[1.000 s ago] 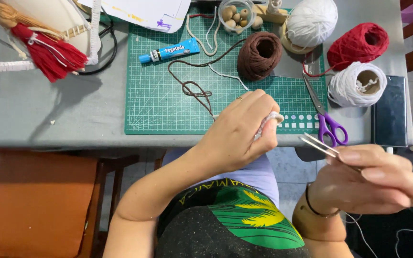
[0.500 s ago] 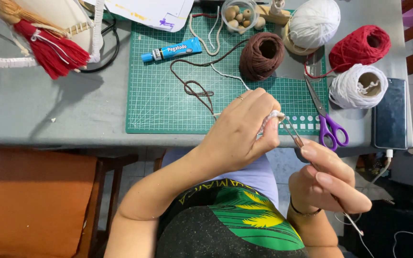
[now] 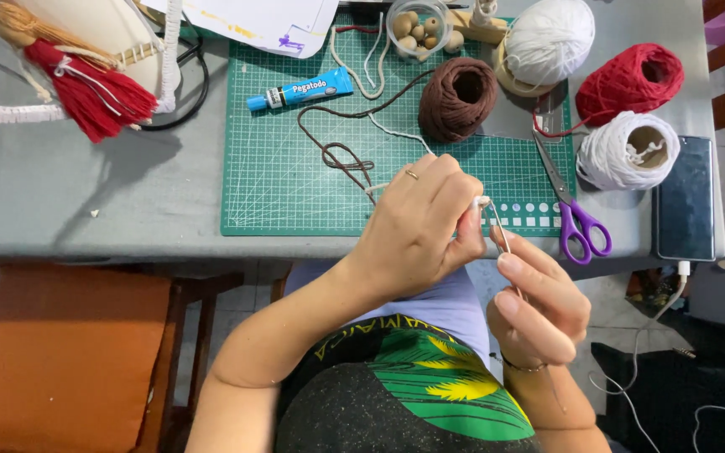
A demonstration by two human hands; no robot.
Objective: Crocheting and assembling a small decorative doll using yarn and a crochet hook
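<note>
My left hand (image 3: 419,228) is closed over a white cord (image 3: 389,127) at the front edge of the green cutting mat (image 3: 287,184); the cord's white tip pokes out beside my fingers. My right hand (image 3: 539,304) pinches a thin metal needle-like tool (image 3: 501,235) whose upper end meets that cord tip. The cord trails back across the mat toward the far side. A brown cord (image 3: 341,155) with a loop lies on the mat just beyond my left hand.
Purple-handled scissors (image 3: 572,214) lie right of my hands. Yarn balls stand behind: brown (image 3: 459,96), white (image 3: 547,38), red (image 3: 631,80), white (image 3: 627,151). A blue glue tube (image 3: 299,90), bead jar (image 3: 417,29), dark phone (image 3: 685,197), red tassel (image 3: 94,92) and orange chair (image 3: 60,352) surround.
My right hand has come in from the right with the thin tool, up to the cord tip held by my left hand. My left hand has stayed in place.
</note>
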